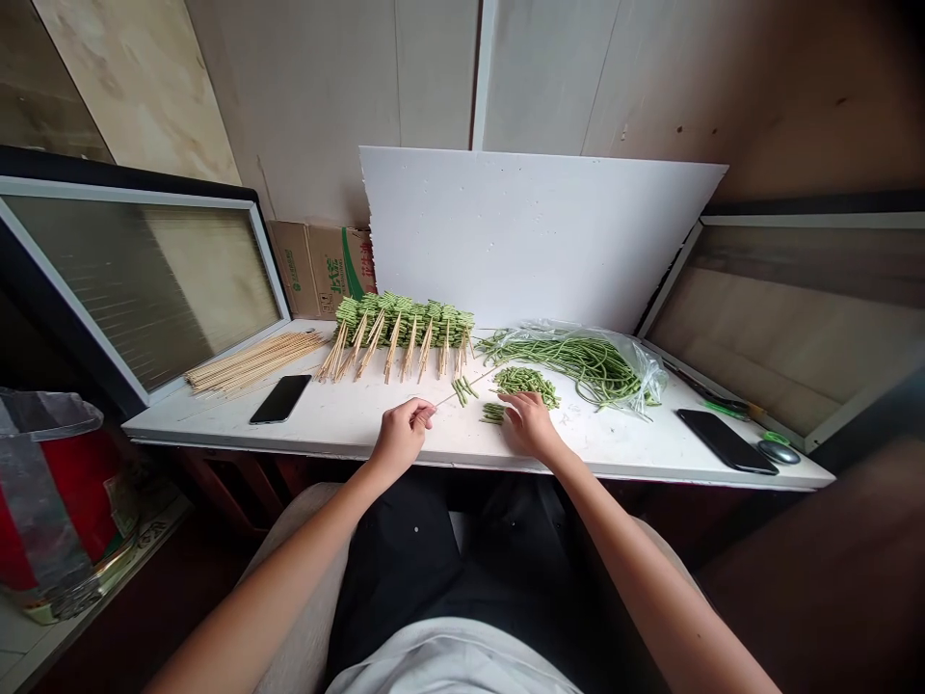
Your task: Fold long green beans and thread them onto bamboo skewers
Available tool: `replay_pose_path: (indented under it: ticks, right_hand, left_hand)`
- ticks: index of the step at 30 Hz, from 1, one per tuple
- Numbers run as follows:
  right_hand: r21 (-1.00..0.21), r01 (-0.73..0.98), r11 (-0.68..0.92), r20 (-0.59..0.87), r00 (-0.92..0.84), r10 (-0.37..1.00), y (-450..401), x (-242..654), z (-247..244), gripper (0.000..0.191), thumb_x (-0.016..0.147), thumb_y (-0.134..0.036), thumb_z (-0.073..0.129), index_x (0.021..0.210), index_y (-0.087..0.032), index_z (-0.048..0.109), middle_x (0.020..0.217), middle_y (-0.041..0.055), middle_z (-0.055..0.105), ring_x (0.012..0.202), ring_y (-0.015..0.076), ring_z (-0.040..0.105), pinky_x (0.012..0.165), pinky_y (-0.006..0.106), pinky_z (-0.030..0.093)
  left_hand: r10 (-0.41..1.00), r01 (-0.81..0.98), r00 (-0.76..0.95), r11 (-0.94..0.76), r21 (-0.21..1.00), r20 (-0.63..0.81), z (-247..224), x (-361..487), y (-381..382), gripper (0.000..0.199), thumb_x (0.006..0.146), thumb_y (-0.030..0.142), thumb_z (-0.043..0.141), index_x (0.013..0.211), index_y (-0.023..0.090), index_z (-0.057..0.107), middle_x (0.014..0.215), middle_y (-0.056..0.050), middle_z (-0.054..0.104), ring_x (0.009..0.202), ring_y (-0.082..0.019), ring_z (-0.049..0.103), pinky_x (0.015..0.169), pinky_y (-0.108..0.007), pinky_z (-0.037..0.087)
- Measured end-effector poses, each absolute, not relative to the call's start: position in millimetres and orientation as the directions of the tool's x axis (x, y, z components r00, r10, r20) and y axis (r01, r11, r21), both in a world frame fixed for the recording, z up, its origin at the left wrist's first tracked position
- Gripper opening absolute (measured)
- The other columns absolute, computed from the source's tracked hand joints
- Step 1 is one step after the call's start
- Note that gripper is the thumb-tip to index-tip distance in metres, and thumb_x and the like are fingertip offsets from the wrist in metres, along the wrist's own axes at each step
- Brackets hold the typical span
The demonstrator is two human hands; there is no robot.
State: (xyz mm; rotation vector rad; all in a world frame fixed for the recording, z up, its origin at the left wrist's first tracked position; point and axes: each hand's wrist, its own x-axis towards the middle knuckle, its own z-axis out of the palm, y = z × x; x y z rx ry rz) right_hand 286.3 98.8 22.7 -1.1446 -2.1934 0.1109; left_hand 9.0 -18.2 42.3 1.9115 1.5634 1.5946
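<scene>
My left hand (403,434) pinches a thin bamboo skewer (466,384) near its blunt end, and the skewer points to the far right, low over the white table (325,416). A few cut green bean pieces (463,388) lie at or on its middle; I cannot tell which. My right hand (531,426) rests on the table, its fingers by a small cluster of bean pieces (492,413). Just beyond lies a larger heap of cut pieces (527,386). Long uncut green beans (578,361) spill from a clear plastic bag.
A row of beans threaded on skewers (401,333) stands at the back. A bundle of bare skewers (252,364) lies left. Phones (280,398) (726,440) lie on both sides. A white board (535,236) and cardboard box (318,270) stand behind.
</scene>
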Motion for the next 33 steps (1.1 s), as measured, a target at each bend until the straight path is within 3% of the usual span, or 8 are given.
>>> replay_pose_path:
  ticks: [4,10,15,18,21,25,28,33]
  right_hand:
    - [-0.241,0.769,0.592,0.493,-0.428,0.757,105.2,283.0,19.2,0.044,0.101,-0.017,0.043,0.138,-0.017,0.066,0.120,0.0165,0.073,0.130,0.0365,0.049,0.103,0.049,0.043]
    - [-0.144,0.833,0.535,0.444,-0.429,0.787,113.4,270.9,29.7,0.031,0.100,-0.025,0.050,0.099,-0.019,0.081,0.109,0.0180,0.073,0.115,0.0387,0.053,0.095,0.049,0.042]
    - [-0.221,0.823,0.523,0.440,-0.394,0.807,117.4,268.9,33.2,0.021,0.094,-0.021,0.058,0.091,-0.020,0.079,0.105,0.0167,0.074,0.114,0.0378,0.053,0.092,0.046,0.042]
    - [-0.341,0.778,0.528,0.471,-0.345,0.812,117.5,271.4,35.5,0.017,0.092,-0.022,0.060,0.090,-0.019,0.077,0.101,0.0149,0.076,0.112,0.0359,0.056,0.092,0.045,0.043]
    - [-0.623,0.576,0.529,0.478,-0.255,0.841,117.2,274.4,39.2,0.020,0.092,-0.034,0.064,0.095,-0.018,0.076,0.100,0.0129,0.077,0.103,0.0315,0.063,0.089,0.043,0.047]
    - [-0.939,0.064,0.338,0.317,-0.219,0.923,113.4,276.9,44.2,0.044,0.081,-0.057,0.075,0.101,-0.018,0.076,0.101,0.0107,0.077,0.092,0.0243,0.069,0.079,0.036,0.053]
    - [-0.965,-0.210,0.155,0.204,-0.236,0.950,108.8,276.7,46.8,0.046,0.075,-0.060,0.081,0.097,-0.021,0.075,0.099,0.0085,0.077,0.094,0.0227,0.072,0.079,0.033,0.056]
    - [-0.935,-0.350,0.051,0.157,-0.280,0.947,102.8,273.9,52.1,0.045,0.073,-0.059,0.085,0.096,-0.022,0.073,0.111,0.0122,0.077,0.108,0.0265,0.073,0.091,0.036,0.061]
  left_hand:
    - [0.803,0.562,-0.147,-0.413,0.717,0.577,36.6,7.8,-15.1,0.024,0.099,0.034,0.057,0.089,0.018,0.071,0.068,-0.002,0.069,0.059,-0.015,0.063,0.060,-0.025,0.046]
    - [0.819,0.553,-0.158,-0.389,0.736,0.552,29.0,2.7,-10.3,0.024,0.099,0.034,0.058,0.090,0.017,0.071,0.068,-0.002,0.069,0.057,-0.014,0.061,0.058,-0.024,0.045]
    - [0.820,0.539,-0.164,-0.391,0.746,0.549,23.5,0.5,-7.6,0.025,0.098,0.037,0.058,0.090,0.017,0.071,0.069,-0.003,0.069,0.058,-0.014,0.061,0.057,-0.024,0.044]
    - [0.830,0.540,-0.153,-0.385,0.748,0.537,22.0,2.3,-7.8,0.027,0.099,0.038,0.058,0.089,0.017,0.071,0.068,-0.003,0.069,0.057,-0.014,0.061,0.056,-0.024,0.044]
    - [0.841,0.553,-0.144,-0.369,0.747,0.522,21.6,3.3,-8.1,0.028,0.099,0.038,0.057,0.089,0.017,0.071,0.069,-0.003,0.069,0.055,-0.013,0.058,0.056,-0.024,0.043]
    - [0.837,0.570,-0.140,-0.369,0.734,0.530,21.5,0.7,-7.9,0.029,0.100,0.039,0.057,0.089,0.017,0.072,0.069,-0.003,0.070,0.057,-0.014,0.061,0.057,-0.024,0.045]
    - [0.835,0.570,-0.139,-0.372,0.732,0.533,21.2,-1.7,-8.2,0.030,0.099,0.040,0.057,0.090,0.017,0.072,0.069,-0.003,0.070,0.057,-0.015,0.062,0.057,-0.024,0.045]
    - [0.837,0.567,-0.129,-0.377,0.732,0.532,21.2,-0.9,-10.5,0.030,0.098,0.040,0.058,0.087,0.017,0.073,0.066,-0.002,0.068,0.053,-0.014,0.060,0.054,-0.024,0.044]
